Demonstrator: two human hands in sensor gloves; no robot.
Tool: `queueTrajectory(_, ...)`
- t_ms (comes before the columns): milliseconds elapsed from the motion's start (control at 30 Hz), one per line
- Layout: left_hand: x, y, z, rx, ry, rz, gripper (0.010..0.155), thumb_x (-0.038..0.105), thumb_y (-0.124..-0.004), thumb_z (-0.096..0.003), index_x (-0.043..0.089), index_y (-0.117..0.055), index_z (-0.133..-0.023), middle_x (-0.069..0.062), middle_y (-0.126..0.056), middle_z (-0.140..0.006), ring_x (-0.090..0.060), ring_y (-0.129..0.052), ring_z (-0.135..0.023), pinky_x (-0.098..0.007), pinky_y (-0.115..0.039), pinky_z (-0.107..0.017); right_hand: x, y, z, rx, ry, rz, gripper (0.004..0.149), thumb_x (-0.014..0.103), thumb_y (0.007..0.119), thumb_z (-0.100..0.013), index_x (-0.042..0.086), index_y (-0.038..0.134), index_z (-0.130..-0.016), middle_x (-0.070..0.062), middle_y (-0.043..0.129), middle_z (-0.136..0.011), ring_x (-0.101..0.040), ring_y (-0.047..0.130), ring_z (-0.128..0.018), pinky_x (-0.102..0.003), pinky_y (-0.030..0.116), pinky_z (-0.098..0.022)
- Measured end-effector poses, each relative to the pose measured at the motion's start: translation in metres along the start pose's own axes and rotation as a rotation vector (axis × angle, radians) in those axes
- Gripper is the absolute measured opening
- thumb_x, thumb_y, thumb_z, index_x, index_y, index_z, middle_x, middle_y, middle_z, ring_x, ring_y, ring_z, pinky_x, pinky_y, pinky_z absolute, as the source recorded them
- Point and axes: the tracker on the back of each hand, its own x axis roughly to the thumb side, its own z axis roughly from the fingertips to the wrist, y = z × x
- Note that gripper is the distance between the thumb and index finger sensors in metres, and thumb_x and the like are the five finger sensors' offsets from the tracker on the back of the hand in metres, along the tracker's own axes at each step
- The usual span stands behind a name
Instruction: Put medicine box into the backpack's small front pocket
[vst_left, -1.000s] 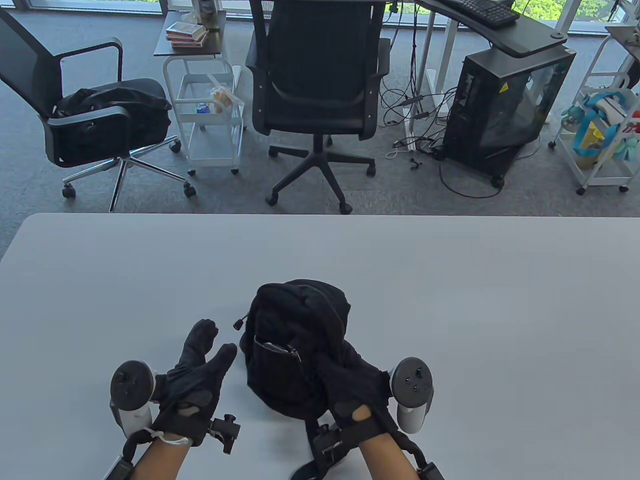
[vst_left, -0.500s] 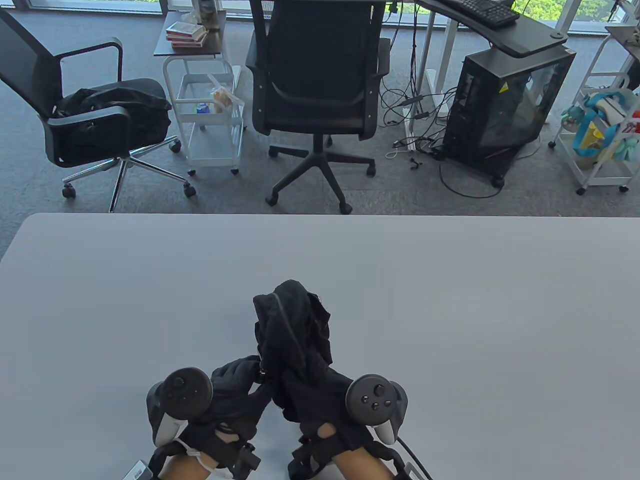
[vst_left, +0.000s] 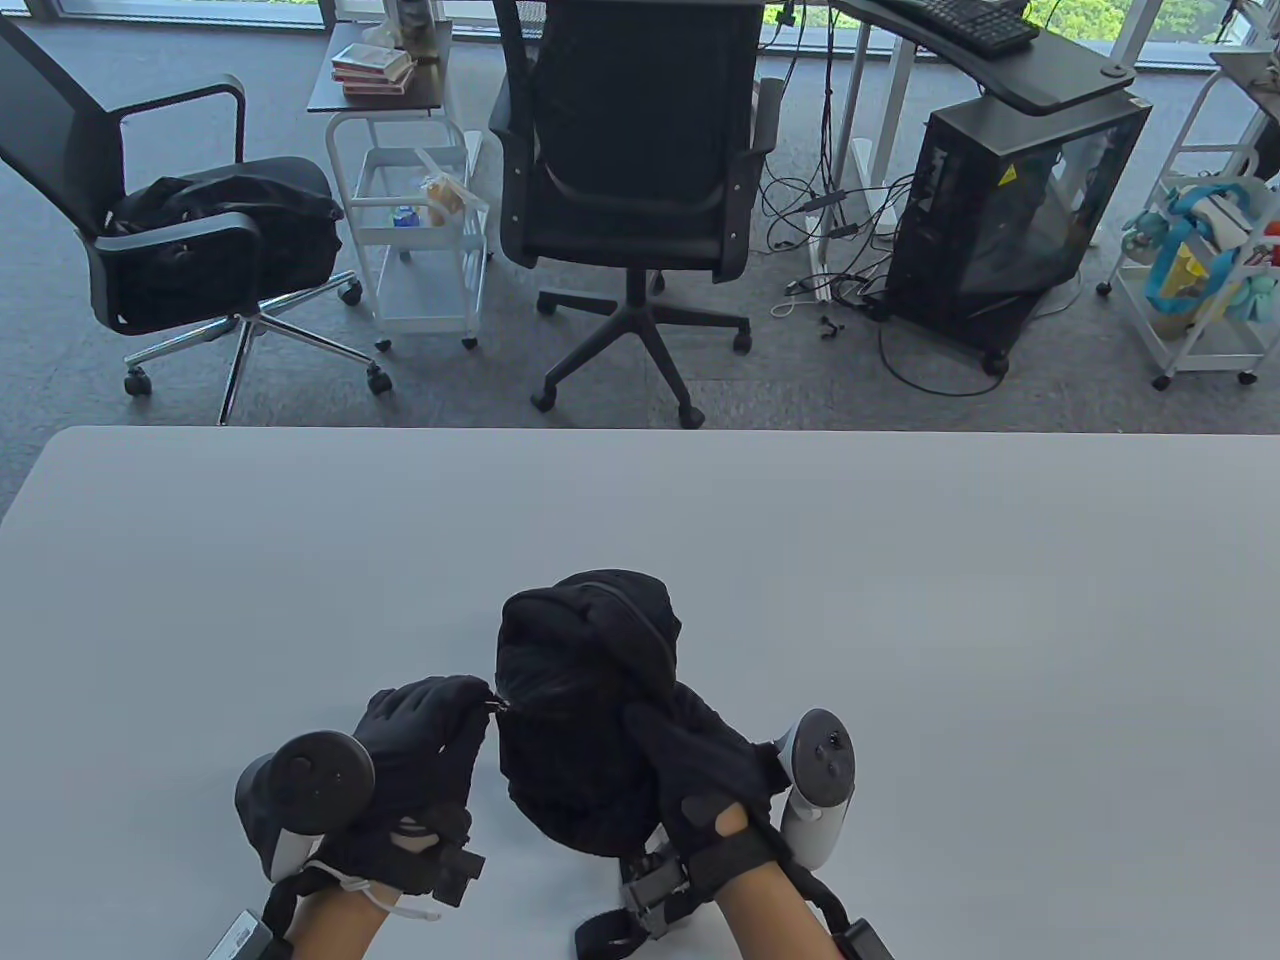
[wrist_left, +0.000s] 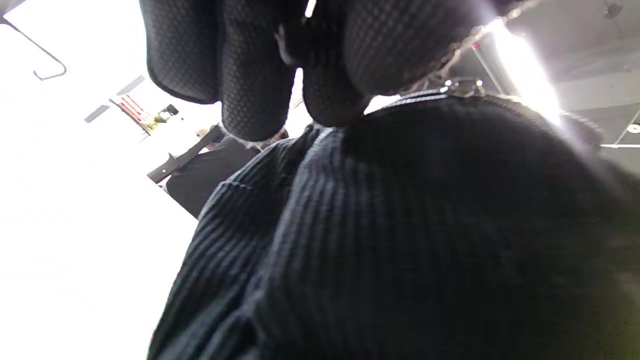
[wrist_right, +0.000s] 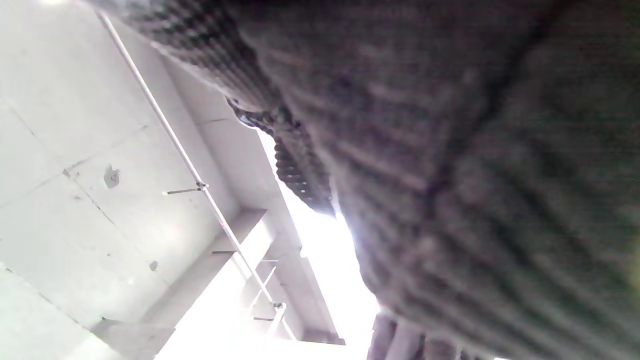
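The small black backpack (vst_left: 575, 700) stands on the grey table (vst_left: 300, 560) near its front edge. Its front pocket looks zipped closed, and the medicine box is not in sight. My left hand (vst_left: 478, 706) pinches the zipper pull (vst_left: 493, 703) at the bag's left side. In the left wrist view its fingers (wrist_left: 255, 75) curl above the ribbed bag fabric (wrist_left: 425, 225) beside the zipper line (wrist_left: 462, 87). My right hand (vst_left: 655, 735) grips the bag's right side. The right wrist view shows only blurred bag fabric (wrist_right: 500, 175) close up.
A loose backpack strap (vst_left: 600, 935) lies at the table's front edge, below the bag. A black office chair (vst_left: 630, 170) stands beyond the table's far edge. A white trolley (vst_left: 415, 230) and a PC tower (vst_left: 1010, 220) stand on the floor further back.
One second ago my left hand was open beside the bag and the pocket gaped with something inside. My left hand took the zipper pull, the bag was squeezed, and now it stands rounded and closed.
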Motion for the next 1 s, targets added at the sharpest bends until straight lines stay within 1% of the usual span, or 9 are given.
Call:
queueTrajectory(100,-0.010,0.004,-0.004,0.011,0.030,-0.035,0.041,0.035,-0.083,-0.0514,0.017,-0.091,-0.087,-0.021,-0.097,-0.088,-0.054,-0.086,-0.082,-0.077,-0.051,-0.059,0.008,-0.001,0.000,0.030,-0.023,-0.022,0.053,0.041,0.075,-0.056,-0.001,0.076,-0.088,-0.019,0.093,-0.079,-0.043,0.098,-0.070,-0.065,0.068,-0.058)
queueTrajectory(200,-0.023,0.006,-0.005,0.015,0.077,-0.012,0.044,0.038,-0.082,-0.0517,0.017,-0.089,-0.090,-0.024,-0.091,-0.093,-0.056,-0.081,-0.085,-0.078,-0.050,-0.059,0.016,-0.004,0.000,0.031,-0.032,-0.133,0.052,0.039,0.077,-0.056,-0.003,0.077,-0.087,-0.021,0.094,-0.078,-0.043,0.099,-0.067,-0.066,0.067,-0.058)
queueTrajectory(267,-0.022,0.004,-0.004,0.032,0.078,0.029,0.047,0.038,-0.082,-0.0517,0.016,-0.086,-0.093,-0.026,-0.088,-0.095,-0.057,-0.079,-0.087,-0.078,-0.050,-0.059,0.015,-0.008,0.000,0.004,-0.041,-0.062,0.052,0.040,0.076,-0.056,-0.002,0.076,-0.088,-0.020,0.094,-0.078,-0.043,0.099,-0.067,-0.065,0.068,-0.057)
queueTrajectory(333,-0.022,0.002,-0.003,0.010,0.076,0.024,0.058,0.044,-0.081,-0.0525,0.014,-0.075,-0.102,-0.028,-0.081,-0.100,-0.059,-0.072,-0.090,-0.078,-0.048,-0.059,0.013,-0.015,0.002,-0.077,-0.012,0.012,0.052,0.040,0.075,-0.057,-0.003,0.076,-0.087,-0.019,0.095,-0.076,-0.042,0.100,-0.066,-0.065,0.069,-0.056)
queueTrajectory(367,-0.022,0.002,-0.001,0.003,0.081,0.031,0.064,0.049,-0.080,-0.0526,0.012,-0.070,-0.104,-0.029,-0.077,-0.103,-0.060,-0.068,-0.092,-0.078,-0.046,-0.059,0.011,-0.019,0.002,-0.104,0.004,0.003,0.053,0.040,0.075,-0.056,-0.004,0.077,-0.086,-0.020,0.095,-0.076,-0.043,0.100,-0.065,-0.065,0.068,-0.055)
queueTrajectory(500,-0.021,0.000,0.000,-0.010,0.091,0.048,0.067,0.052,-0.079,-0.0531,0.011,-0.069,-0.105,-0.031,-0.072,-0.105,-0.062,-0.063,-0.093,-0.078,-0.044,-0.059,-0.003,-0.036,0.000,-0.190,0.078,0.047,0.053,0.038,0.076,-0.056,-0.006,0.077,-0.085,-0.022,0.095,-0.074,-0.045,0.100,-0.063,-0.066,0.068,-0.053)
queueTrajectory(800,-0.023,-0.006,0.000,-0.048,0.097,0.051,0.068,0.052,-0.079,-0.0530,0.009,-0.069,-0.105,-0.032,-0.071,-0.105,-0.062,-0.061,-0.094,-0.079,-0.043,-0.059,-0.042,-0.062,-0.005,-0.225,0.257,0.004,0.053,0.038,0.076,-0.056,-0.005,0.075,-0.086,-0.021,0.095,-0.075,-0.044,0.100,-0.063,-0.066,0.068,-0.054)
queueTrajectory(900,-0.023,-0.008,0.000,-0.058,0.104,0.059,0.069,0.053,-0.079,-0.0529,0.008,-0.068,-0.105,-0.032,-0.070,-0.106,-0.063,-0.060,-0.094,-0.079,-0.042,-0.059,-0.044,-0.072,-0.006,-0.262,0.290,0.205,0.056,0.039,0.077,-0.055,-0.007,0.074,-0.087,-0.020,0.097,-0.071,-0.042,0.101,-0.059,-0.065,0.069,-0.052)
queueTrajectory(1000,-0.022,-0.010,0.000,-0.070,0.104,0.054,0.070,0.053,-0.079,-0.0528,0.008,-0.068,-0.105,-0.032,-0.070,-0.106,-0.063,-0.060,-0.094,-0.079,-0.042,-0.059,-0.042,-0.079,-0.007,-0.268,0.299,0.378,0.076,0.050,0.077,-0.055,-0.012,0.061,-0.095,-0.020,0.094,-0.074,-0.044,0.099,-0.061,-0.064,0.070,-0.050)
